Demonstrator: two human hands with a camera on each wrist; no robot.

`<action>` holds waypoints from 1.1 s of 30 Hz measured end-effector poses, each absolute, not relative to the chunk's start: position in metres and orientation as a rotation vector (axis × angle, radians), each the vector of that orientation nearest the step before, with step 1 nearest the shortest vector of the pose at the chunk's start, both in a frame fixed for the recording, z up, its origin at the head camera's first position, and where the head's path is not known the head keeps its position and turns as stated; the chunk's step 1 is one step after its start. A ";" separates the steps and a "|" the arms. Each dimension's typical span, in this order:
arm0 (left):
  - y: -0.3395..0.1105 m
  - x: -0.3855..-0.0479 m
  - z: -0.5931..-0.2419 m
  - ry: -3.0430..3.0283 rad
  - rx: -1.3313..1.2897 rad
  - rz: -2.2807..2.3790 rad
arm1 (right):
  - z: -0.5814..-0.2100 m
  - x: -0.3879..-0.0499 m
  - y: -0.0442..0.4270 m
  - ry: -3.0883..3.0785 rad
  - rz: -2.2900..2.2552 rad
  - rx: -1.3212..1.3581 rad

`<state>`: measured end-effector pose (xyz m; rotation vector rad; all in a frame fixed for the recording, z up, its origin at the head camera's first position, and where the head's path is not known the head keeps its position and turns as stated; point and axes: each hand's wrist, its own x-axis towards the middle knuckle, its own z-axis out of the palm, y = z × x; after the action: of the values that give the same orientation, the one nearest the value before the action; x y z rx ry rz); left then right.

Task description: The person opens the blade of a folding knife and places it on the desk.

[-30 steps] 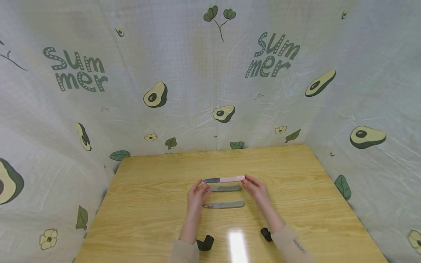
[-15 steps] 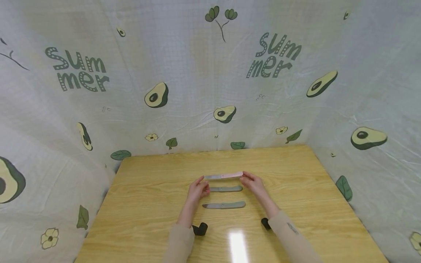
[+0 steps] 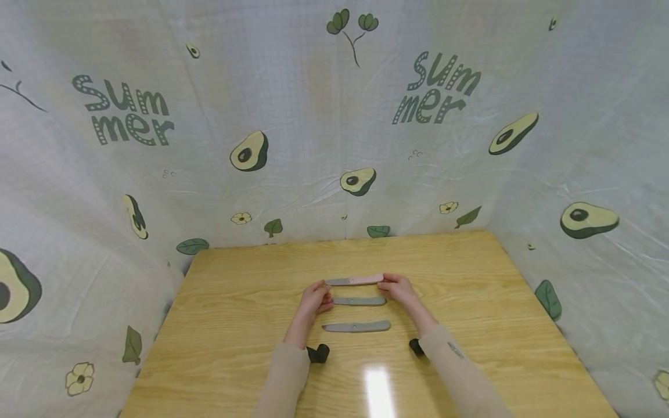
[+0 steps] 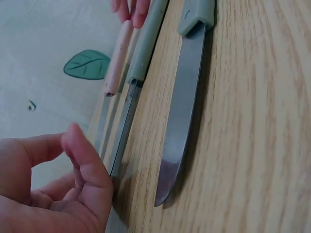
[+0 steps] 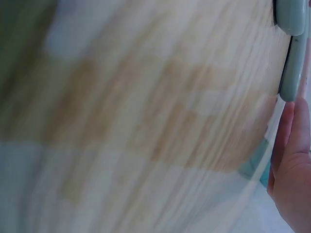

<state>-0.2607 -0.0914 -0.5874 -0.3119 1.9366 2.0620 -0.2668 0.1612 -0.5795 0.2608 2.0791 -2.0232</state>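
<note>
A paring knife with a pink handle [image 3: 366, 280] lies crosswise at the far side of a row of knives, blade to the left. My left hand [image 3: 313, 299] has its thumb and fingers at the blade's tip; in the left wrist view the curled fingers [image 4: 87, 174] hide that tip. At the other end, my right hand [image 3: 399, 290] pinches the pink handle's butt. Just nearer lies a green-handled knife [image 3: 366, 301], its blade tip hidden by my left hand. Nearest is another green-handled knife [image 3: 368, 326], with a dark mark at its blade tip [image 4: 167, 177].
The wooden table [image 3: 235, 325] runs up to a patterned cloth [image 3: 303, 203] at the back and sides. Black wrist-camera mounts stick out by the left sleeve [image 3: 284, 371] and the right sleeve [image 3: 455, 360]. A bright reflection shows near the front.
Both hands have shifted the pink-handled knife slightly away from me, widening its gap to the middle knife. Over the last half second it has moved little. The two green-handled knives stay put.
</note>
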 end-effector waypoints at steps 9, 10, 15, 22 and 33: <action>-0.091 -0.265 -0.586 2.098 -0.356 1.918 | -0.583 -0.272 0.159 2.044 -2.028 0.296; -0.091 -0.266 -0.586 2.096 -0.354 1.921 | -0.582 -0.272 0.158 2.039 -2.030 0.295; -0.092 -0.266 -0.588 2.082 -0.350 1.940 | -0.582 -0.272 0.157 2.025 -2.028 0.303; -0.091 -0.266 -0.587 2.070 -0.359 1.939 | -0.581 -0.272 0.156 2.023 -2.041 0.312; -0.097 -0.257 -0.574 2.134 -0.307 1.943 | -0.569 -0.262 0.163 2.095 -1.983 0.271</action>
<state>-0.2571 -0.0975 -0.5741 -0.3068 2.1345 1.9433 -0.2622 0.1630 -0.5689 0.2705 2.0952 -1.9827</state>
